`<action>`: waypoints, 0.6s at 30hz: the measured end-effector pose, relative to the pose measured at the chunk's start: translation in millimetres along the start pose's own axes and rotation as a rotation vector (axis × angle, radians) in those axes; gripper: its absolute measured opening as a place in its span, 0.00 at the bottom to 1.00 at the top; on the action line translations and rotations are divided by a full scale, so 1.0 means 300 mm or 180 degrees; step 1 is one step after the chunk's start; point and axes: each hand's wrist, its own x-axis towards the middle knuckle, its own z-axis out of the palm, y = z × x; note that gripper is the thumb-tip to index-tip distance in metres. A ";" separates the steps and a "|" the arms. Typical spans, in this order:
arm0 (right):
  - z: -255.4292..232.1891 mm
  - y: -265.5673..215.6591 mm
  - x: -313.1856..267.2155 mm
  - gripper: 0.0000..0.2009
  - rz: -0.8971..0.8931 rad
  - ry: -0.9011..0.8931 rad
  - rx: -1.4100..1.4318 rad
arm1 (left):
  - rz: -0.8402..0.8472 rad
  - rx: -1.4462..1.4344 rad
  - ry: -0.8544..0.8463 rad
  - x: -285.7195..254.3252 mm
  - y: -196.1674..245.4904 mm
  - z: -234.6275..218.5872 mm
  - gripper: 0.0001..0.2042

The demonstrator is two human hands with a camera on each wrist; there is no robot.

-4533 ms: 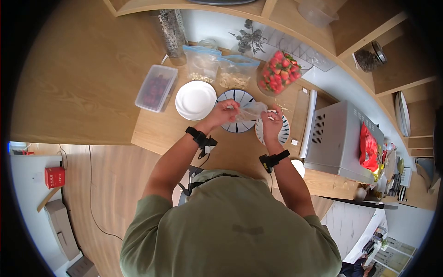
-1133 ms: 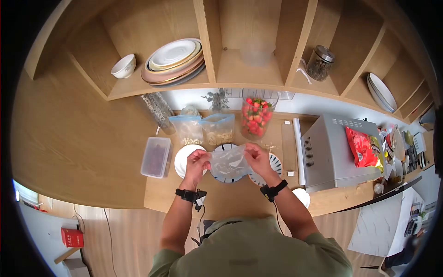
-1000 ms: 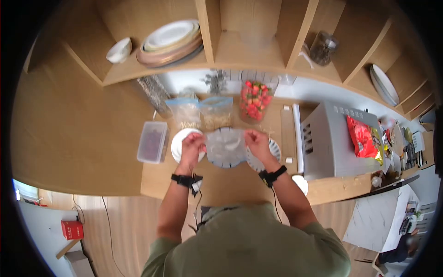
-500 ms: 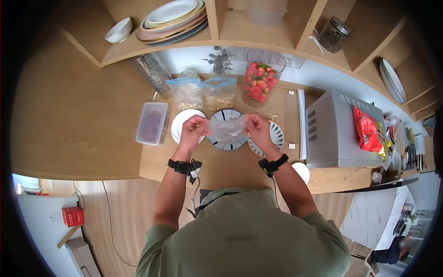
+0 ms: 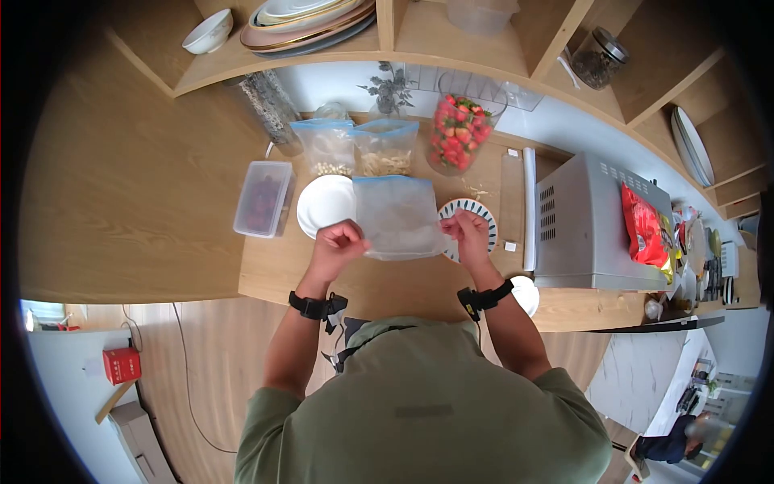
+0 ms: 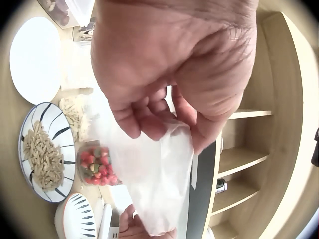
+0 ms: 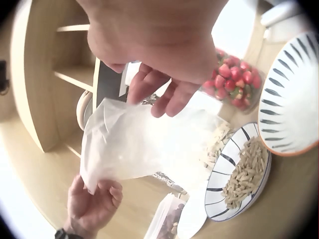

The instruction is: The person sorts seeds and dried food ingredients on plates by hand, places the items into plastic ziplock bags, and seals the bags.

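A frosted zip bag (image 5: 395,218) with a blue top edge hangs flat between my two hands, above the plates. My left hand (image 5: 337,246) pinches its near left corner; in the left wrist view the bag bunches between thumb and fingers. My right hand (image 5: 469,235) is beside the bag's right edge; in the right wrist view its fingers (image 7: 139,92) are loosely bent over the plastic, the thumb apart from them. Under the bag, a blue-lined plate (image 7: 214,191) bears pale, sliver-like pieces (image 7: 246,172). A dash-patterned dish (image 5: 488,218) lies under the right hand.
White plates (image 5: 318,206) and a lidded plastic box (image 5: 263,202) are at the left. Behind stand two filled zip bags (image 5: 322,145) and a clear jug of strawberries (image 5: 461,137). A microwave (image 5: 580,218) borders the right; a wooden shelf (image 5: 451,60) overhangs the back.
The bag, earlier stretched and crumpled between both hands, now lies spread flat with its blue edge away from me. My right hand has loosened and moved slightly right; the head view has tilted.
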 end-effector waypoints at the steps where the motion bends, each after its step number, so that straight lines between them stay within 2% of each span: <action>1: -0.022 0.013 0.004 0.10 0.0211 0.0211 0.0083 | -0.0048 0.0042 -0.0248 -0.021 0.004 0.007 0.10; 2: -0.052 0.016 0.012 0.11 0.0783 0.0261 -0.0248 | -0.0137 0.0078 -0.0447 -0.039 -0.007 0.010 0.12; 3: -0.064 0.039 0.012 0.11 0.0762 0.0291 -0.0256 | -0.0134 0.0063 -0.0482 -0.054 -0.025 0.016 0.12; 5: -0.025 0.052 0.002 0.15 0.1516 -0.0144 0.0873 | -0.0246 0.0130 -0.0659 -0.080 -0.066 0.022 0.12; 6: -0.039 0.043 -0.001 0.18 0.1635 -0.0386 0.0587 | -0.0375 0.0106 -0.0679 -0.088 -0.086 0.021 0.12; 7: -0.036 0.033 -0.001 0.18 0.1617 -0.0368 0.0580 | -0.0370 0.0095 -0.0703 -0.088 -0.107 0.018 0.12; 10: -0.020 0.003 0.016 0.19 0.1566 -0.0412 0.0757 | -0.0098 0.0567 -0.0670 -0.096 -0.157 0.005 0.12; 12: -0.023 -0.036 0.029 0.17 0.1745 -0.0741 0.1663 | -0.0103 0.0895 -0.0477 -0.109 -0.174 -0.009 0.10; 13: -0.016 -0.030 0.031 0.17 0.1778 -0.0746 0.1663 | -0.0121 0.0891 -0.0449 -0.111 -0.173 -0.012 0.10; 15: -0.012 -0.019 0.027 0.12 0.1277 -0.0549 -0.0336 | -0.0025 0.1376 -0.0580 -0.107 -0.181 -0.011 0.09; 16: -0.028 -0.007 0.038 0.12 0.1312 -0.0540 -0.0341 | -0.0054 0.1356 -0.0568 -0.110 -0.194 -0.008 0.09; 18: -0.078 0.008 0.090 0.08 0.0738 -0.0949 -0.1249 | -0.0214 0.1020 -0.0541 -0.106 -0.229 -0.007 0.08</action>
